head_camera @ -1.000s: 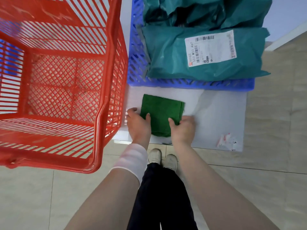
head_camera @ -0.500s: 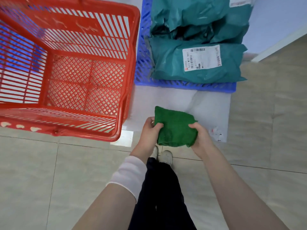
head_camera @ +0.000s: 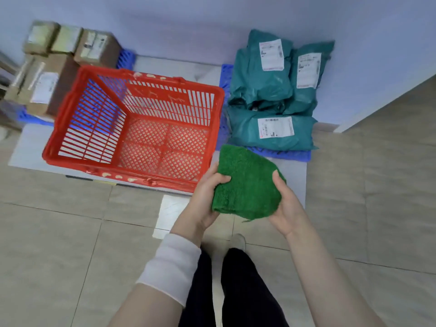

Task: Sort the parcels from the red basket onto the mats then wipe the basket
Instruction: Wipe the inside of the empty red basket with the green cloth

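Both hands grip the folded green cloth [head_camera: 246, 182] — left hand [head_camera: 207, 193], right hand [head_camera: 284, 204], fingers curled.

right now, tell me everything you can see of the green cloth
The green cloth looks like thick, fuzzy terry fabric, folded into a rough rectangle, with layered edges showing along its lower left side. It is held in the air in front of the person, just right of the red basket's near corner. The left hand grips its left edge, thumb on top. The right hand grips its right edge, thumb curled over. In this view its far corner overlaps the blue mat under the teal parcels.
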